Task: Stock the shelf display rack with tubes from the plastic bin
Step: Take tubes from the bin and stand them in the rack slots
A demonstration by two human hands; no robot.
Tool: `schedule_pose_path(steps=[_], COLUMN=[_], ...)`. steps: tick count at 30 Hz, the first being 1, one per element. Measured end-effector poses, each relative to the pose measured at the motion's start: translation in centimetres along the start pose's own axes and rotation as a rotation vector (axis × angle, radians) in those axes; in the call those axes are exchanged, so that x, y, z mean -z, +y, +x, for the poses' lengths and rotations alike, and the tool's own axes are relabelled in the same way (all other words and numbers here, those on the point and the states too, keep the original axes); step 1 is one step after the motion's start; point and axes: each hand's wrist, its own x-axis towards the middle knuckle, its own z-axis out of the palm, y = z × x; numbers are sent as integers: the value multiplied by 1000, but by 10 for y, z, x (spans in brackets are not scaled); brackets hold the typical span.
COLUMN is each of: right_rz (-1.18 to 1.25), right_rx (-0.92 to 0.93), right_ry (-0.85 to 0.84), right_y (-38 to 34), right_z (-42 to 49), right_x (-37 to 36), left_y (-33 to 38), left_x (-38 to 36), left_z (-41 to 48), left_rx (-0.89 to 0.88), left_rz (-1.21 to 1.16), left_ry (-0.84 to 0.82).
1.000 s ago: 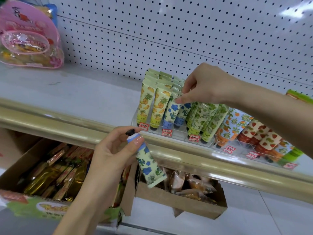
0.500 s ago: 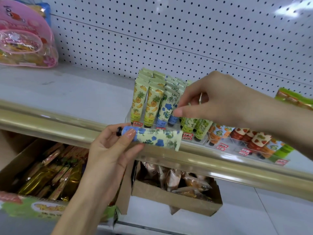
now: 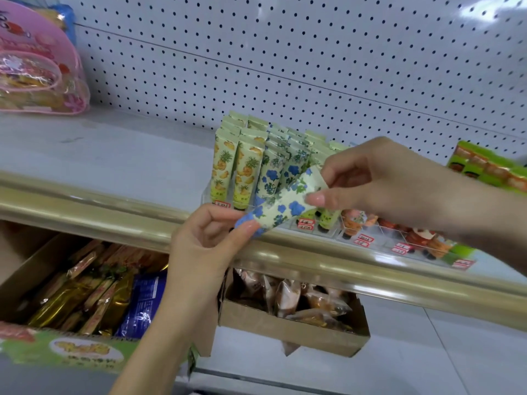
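Head view: a blue-flower tube point(image 3: 285, 206) is held in the air just in front of the display rack point(image 3: 207, 192), slanting from its cap end, low and left, up to its flat crimped end on the right.
Left hand: the left hand point(image 3: 205, 249) pinches the cap end between thumb and fingertips.
Right hand: the right hand point(image 3: 379, 183) pinches the flat end between thumb and forefinger, with the other fingers loosely curled.
Step in hand: this looks like a pass from left to right, ahead of slotting the tube into the rack.
Target row: the blue-flower row point(image 3: 273, 172) stands in the rack directly behind the held tube, just right of the pineapple tubes point(image 3: 222, 166).
Doing it well: release the left pinch only once the right is firm. Turn the tube cap down with the print facing out to match its neighbours, then lower it from above rather than pushing it in.
Risk: a pinch on the thin flat end lets the tube swing, and a knock could tip the standing tubes.
Plastic bin: not in view.
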Motion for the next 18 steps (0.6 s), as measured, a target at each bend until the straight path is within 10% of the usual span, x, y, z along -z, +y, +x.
schedule_pose_path(steps=[9,18], right_rz=[-455,-501], right_rx=[90,15], right_ry=[276,310], right_y=[-3,4], right_z=[18,44], right_x=[24,12], left_y=[-13,-27], left_x=[35,32], left_z=[18,26], left_rx=[-278,-310], left_rz=[996,1180], left_ry=[161,44])
